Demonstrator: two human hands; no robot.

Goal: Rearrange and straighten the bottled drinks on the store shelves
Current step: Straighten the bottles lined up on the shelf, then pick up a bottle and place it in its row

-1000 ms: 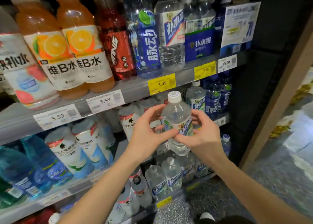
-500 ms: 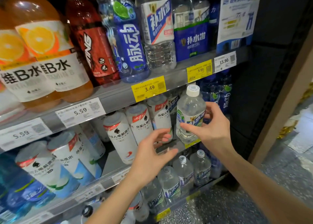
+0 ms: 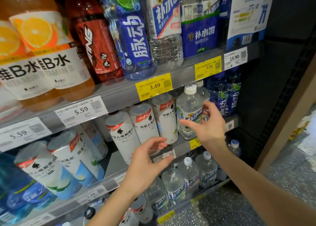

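Shelf (image 3: 181, 147): middle tier, under both hands | Clear bottle (image 3: 189, 116): upright at shelf front, gripped by right hand (image 3: 209, 124) | Left hand (image 3: 147, 164): below-left, loosely open, empty | Advice: seat base flat, turn label outward, align beside white bottle (image 3: 165, 118).

Bare shelf floor (image 3: 118, 164) between two white-bottle groups (image 3: 147, 123)
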